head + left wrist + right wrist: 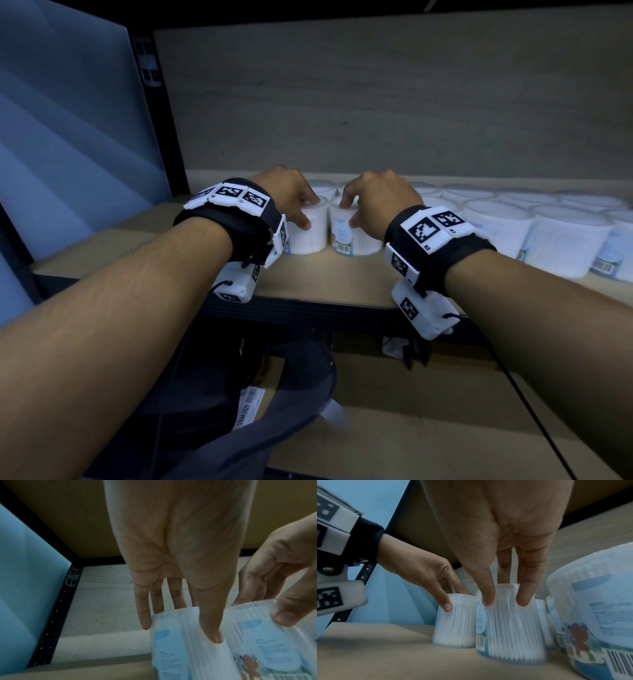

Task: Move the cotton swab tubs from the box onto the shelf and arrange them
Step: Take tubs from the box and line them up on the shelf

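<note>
Head view. Your left hand (287, 192) grips the left cotton swab tub (305, 229) from above, thumb on its near wall, fingers curled over the lid. Your right hand (380, 198) grips the right cotton swab tub (352, 236) the same way. Both tubs stand upright on the shelf board (325, 277), just beside each other near the front edge, with a barcode on the right tub's label. A row of further tubs (561, 240) runs off to the right, and more lids show behind your hands. Both wrists carry black wrist bands (442, 253) with white marker blocks. Below the shelf lie a grey bag (291, 404) and a cardboard flap with a white shipping label (250, 407).

Left wrist view. Your left hand (180, 547) reaches down onto the left tub (178, 649): thumb on the near wall, little finger at its left side, the other fingers behind the rim. Your right hand (278, 572) holds the right tub (267, 642) at the top; the two tubs touch. A black perforated shelf post (56, 614) stands at far left.

Right wrist view. Your right hand (505, 534) pinches the right tub (508, 628), thumb and one finger on the near wall, the rest behind the lid. Your left hand (426, 572) clasps the left tub (455, 622), thumb pressed on its wall. Cotton swabs fill both. A large near tub (597, 608) with a bear picture and barcode stands at right.
</note>
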`<state>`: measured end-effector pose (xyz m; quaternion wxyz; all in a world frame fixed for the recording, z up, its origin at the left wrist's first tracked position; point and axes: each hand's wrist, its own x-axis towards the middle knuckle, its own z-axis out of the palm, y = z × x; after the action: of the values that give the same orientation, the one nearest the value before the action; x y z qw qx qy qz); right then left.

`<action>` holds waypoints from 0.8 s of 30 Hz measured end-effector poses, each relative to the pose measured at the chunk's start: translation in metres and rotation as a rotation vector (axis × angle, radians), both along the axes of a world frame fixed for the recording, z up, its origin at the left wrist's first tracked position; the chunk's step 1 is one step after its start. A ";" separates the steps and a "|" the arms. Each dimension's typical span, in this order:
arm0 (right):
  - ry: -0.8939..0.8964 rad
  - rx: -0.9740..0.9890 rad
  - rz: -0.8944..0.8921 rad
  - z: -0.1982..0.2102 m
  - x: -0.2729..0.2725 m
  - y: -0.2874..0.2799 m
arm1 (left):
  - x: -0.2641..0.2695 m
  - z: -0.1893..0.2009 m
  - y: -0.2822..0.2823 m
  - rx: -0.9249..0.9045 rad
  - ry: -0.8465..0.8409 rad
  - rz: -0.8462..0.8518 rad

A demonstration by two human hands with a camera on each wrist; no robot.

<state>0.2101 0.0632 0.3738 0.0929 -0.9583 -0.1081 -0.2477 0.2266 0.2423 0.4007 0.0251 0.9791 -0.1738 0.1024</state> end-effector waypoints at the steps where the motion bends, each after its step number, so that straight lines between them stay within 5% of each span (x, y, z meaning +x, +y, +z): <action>1: 0.000 0.000 -0.002 0.000 0.000 0.000 | 0.000 0.000 0.000 0.003 0.001 0.000; 12: 0.124 0.041 0.079 0.012 -0.003 -0.014 | 0.000 -0.002 0.002 0.007 0.003 0.011; 17: 0.140 0.195 0.080 0.039 -0.026 -0.054 | -0.002 0.001 0.001 0.012 0.025 0.019; 24: 0.163 0.080 -0.036 0.061 -0.050 -0.125 | -0.003 0.007 -0.021 0.118 0.029 0.062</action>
<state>0.1603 -0.0617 0.4344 0.1349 -0.9726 -0.0728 -0.1745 0.2238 0.2212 0.4073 -0.0336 0.9852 -0.1489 0.0786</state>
